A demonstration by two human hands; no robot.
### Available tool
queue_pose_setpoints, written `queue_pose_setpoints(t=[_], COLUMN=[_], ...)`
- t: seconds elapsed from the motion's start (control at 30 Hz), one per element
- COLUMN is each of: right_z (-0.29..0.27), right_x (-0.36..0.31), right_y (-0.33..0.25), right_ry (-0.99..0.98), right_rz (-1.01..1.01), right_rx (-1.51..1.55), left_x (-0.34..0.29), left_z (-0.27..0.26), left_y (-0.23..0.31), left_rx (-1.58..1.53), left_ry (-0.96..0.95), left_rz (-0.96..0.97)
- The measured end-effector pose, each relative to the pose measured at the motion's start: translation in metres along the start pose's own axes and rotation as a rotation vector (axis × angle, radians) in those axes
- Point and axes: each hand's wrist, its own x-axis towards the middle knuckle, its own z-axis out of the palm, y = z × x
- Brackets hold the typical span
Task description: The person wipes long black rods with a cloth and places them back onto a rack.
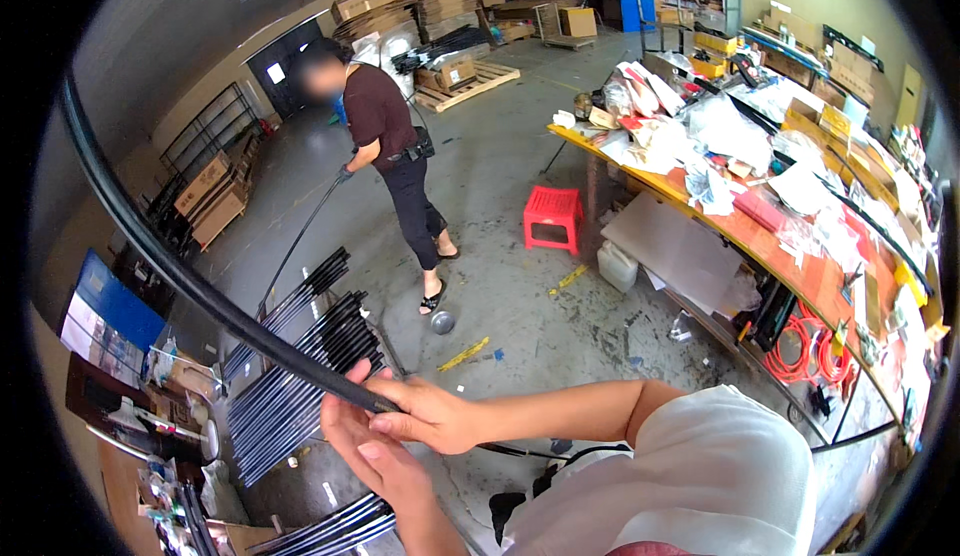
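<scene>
A long black pole [215, 318] slants from the upper left down to my hands, curved by the lens. My right hand [435, 414] is closed around its near end, the thumb lying along the underside. Just below, my left hand [385, 461] has its palm turned up and its thumb apart. Its fingers reach up under the pole; whether they touch it I cannot tell. Past the pole, many slim black tubes [300, 381] lie side by side on a rack. More tubes [345, 528] with pale shine lie at the lower edge.
Another person [385, 126] stands beyond the rack, gripping a thin black rod [298, 238] with a gloved hand. On the right is a cluttered workbench [690, 201] with plastic bags and papers. A red stool [552, 218] and a round metal object [442, 323] are on the floor.
</scene>
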Motion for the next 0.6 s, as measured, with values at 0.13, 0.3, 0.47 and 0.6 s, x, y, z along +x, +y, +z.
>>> queue_pose_setpoints(t=[0.13, 0.3, 0.47, 0.6], right_z=[0.004, 0.007, 0.019, 0.006], right_x=[-0.020, -0.052, -0.070, -0.085], right_y=[0.012, 0.033, 0.048, 0.054], right_ry=[-0.053, -0.103, -0.021, -0.034], right_rz=[0.018, 0.196, 0.084, 0.155], right_rx=[-0.031, 0.038, -0.085, -0.158], left_x=[0.006, 0.006, 0.007, 0.014], left_z=[-0.004, -0.005, -0.003, 0.003], left_y=[0.013, 0.021, 0.020, 0.023], left_rx=[0.082, 0.054, -0.031, -0.104], left_ry=[-0.089, -0.067, -0.059, -0.101], left_rz=[0.029, 0.024, 0.003, -0.030])
